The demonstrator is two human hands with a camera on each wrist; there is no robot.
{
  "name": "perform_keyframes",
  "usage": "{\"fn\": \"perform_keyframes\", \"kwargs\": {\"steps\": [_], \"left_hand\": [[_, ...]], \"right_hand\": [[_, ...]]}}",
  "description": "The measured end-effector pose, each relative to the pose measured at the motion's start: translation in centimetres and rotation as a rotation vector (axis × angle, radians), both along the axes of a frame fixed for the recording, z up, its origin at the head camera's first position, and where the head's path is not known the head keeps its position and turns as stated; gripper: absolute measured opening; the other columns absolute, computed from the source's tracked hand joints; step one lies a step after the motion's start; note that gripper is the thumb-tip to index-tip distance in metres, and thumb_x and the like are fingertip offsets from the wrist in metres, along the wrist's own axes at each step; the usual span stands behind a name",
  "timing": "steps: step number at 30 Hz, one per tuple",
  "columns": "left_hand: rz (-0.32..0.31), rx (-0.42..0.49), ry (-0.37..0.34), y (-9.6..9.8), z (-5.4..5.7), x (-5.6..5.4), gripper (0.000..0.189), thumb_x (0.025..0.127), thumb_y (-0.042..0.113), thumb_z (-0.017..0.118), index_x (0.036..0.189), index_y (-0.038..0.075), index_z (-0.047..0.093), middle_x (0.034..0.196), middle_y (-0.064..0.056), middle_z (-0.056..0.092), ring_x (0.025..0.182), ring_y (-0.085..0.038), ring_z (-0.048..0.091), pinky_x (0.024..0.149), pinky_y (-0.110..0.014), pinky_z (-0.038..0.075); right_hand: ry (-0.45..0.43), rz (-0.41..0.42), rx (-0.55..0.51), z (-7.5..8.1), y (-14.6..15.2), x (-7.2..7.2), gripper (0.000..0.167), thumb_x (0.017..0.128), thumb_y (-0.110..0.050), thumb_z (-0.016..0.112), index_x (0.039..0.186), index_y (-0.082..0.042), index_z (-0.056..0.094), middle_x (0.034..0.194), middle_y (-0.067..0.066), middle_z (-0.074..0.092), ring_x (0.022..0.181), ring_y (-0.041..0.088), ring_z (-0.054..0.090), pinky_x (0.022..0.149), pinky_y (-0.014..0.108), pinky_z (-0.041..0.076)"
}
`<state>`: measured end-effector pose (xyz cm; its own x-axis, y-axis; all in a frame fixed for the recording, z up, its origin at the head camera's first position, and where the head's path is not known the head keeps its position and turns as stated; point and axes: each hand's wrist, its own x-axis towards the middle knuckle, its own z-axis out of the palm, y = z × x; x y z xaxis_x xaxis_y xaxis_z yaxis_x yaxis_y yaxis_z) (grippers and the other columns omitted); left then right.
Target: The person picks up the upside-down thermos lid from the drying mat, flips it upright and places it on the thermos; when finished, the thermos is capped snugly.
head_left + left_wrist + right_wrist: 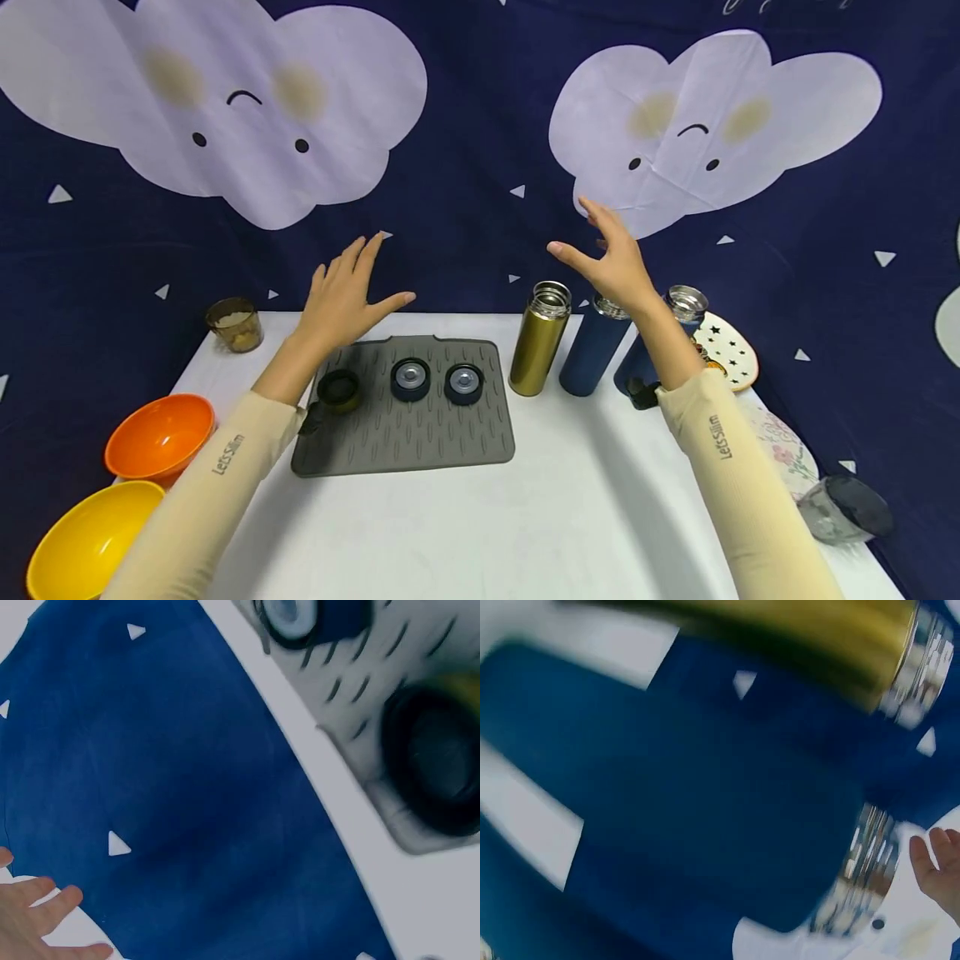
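My left hand (337, 296) is raised with fingers spread, holding nothing, above the back left of a grey ridged mat (420, 442). On the mat lie three round bottle lids: a dark one with a gold side (339, 400), and two dark blue ones with pale centres, a middle lid (410, 379) and a right lid (463, 383). My right hand (618, 262), also bare and loosely extended, hovers over the lidless bottles. A gold bottle (537, 346) and a blue bottle (592, 354) stand upright with steel necks showing. Another blue bottle (633, 367) is partly hidden by my right forearm.
An orange bowl (161, 437) and a yellow bowl (93, 542) sit at the left edge. A brown glass cup (236, 327) stands back left. At right are a star-patterned plate (731, 354) and a dark-topped clear container (840, 512). A navy cloth (480, 233) hangs behind the table.
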<state>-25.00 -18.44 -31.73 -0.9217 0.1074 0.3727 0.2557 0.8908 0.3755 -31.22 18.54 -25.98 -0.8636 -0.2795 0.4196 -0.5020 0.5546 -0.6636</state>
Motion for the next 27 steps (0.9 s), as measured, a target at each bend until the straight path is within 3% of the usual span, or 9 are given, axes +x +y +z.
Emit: {"fn": "perform_keyframes", "kwargs": {"steps": [5,9,12,19,27], "left_hand": [[-0.008,0.129,0.050,-0.6,-2.5,2.9,0.086,0.091,0.055,0.065,0.157,0.013,0.027,0.153,-0.020,0.039,0.137,-0.044,0.040,0.108,-0.067,0.032],[-0.002,0.252,0.039,-1.3,-4.9,4.8,0.081,0.091,0.046,0.069,0.155,0.013,0.032,0.148,-0.020,0.045,0.133,-0.040,0.045,0.101,-0.065,0.040],[-0.005,0.314,0.009,-1.7,-6.7,5.8,0.080,0.091,0.041,0.072,0.154,0.011,0.033,0.148,-0.019,0.045,0.133,-0.039,0.045,0.101,-0.063,0.041],[-0.034,0.388,-0.142,-2.6,-10.2,6.9,0.083,0.090,0.034,0.075,0.154,0.008,0.029,0.152,-0.022,0.036,0.138,-0.043,0.035,0.108,-0.066,0.032],[0.005,0.372,-0.178,-3.5,-12.1,7.6,0.083,0.085,0.018,0.079,0.152,0.004,0.032,0.151,-0.029,0.034,0.137,-0.049,0.032,0.108,-0.070,0.029]], "right_hand": [[-0.015,0.164,-0.221,-1.3,-1.7,2.5,0.068,0.091,-0.025,0.072,0.151,-0.018,0.041,0.152,0.008,0.044,0.139,0.025,0.044,0.112,0.049,0.039],[-0.043,0.287,-0.287,-2.9,-3.5,4.7,0.066,0.089,-0.012,0.073,0.149,-0.014,0.044,0.146,0.010,0.051,0.134,0.026,0.049,0.108,0.048,0.043],[-0.072,0.352,-0.259,-4.3,-4.7,6.0,0.069,0.088,-0.014,0.075,0.149,-0.015,0.044,0.145,0.009,0.052,0.133,0.026,0.050,0.106,0.048,0.045],[-0.134,0.434,-0.162,-7.5,-7.1,8.3,0.073,0.086,-0.025,0.079,0.149,-0.020,0.043,0.147,0.004,0.050,0.133,0.023,0.050,0.106,0.047,0.045],[-0.245,0.491,-0.104,-10.6,-9.1,10.3,0.074,0.085,-0.020,0.079,0.150,-0.024,0.043,0.146,0.003,0.051,0.130,0.024,0.051,0.105,0.053,0.044]]}}
